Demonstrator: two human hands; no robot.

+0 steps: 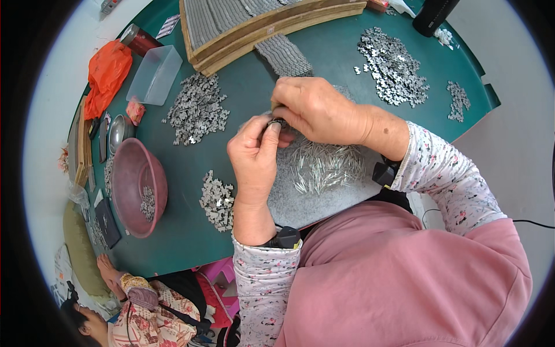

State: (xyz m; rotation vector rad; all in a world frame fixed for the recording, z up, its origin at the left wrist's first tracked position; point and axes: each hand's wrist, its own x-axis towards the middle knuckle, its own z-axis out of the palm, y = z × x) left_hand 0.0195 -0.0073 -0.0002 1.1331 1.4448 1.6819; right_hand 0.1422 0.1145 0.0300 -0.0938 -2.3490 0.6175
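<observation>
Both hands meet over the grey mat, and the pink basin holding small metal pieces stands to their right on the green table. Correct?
The left hand and right hand do meet over the grey mat, but the side is wrong: the head view shows the pink basin holding small metal pieces to their left on the green table.

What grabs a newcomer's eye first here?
Probably the left hand and right hand, meeting mid-picture at something small and dark, too hidden to identify, above a heap of shiny slivers. Next, the bright orange-red bag at upper left and the pink basin below it. At the top, the wooden tray of grey rows stands out against the green table.
</observation>
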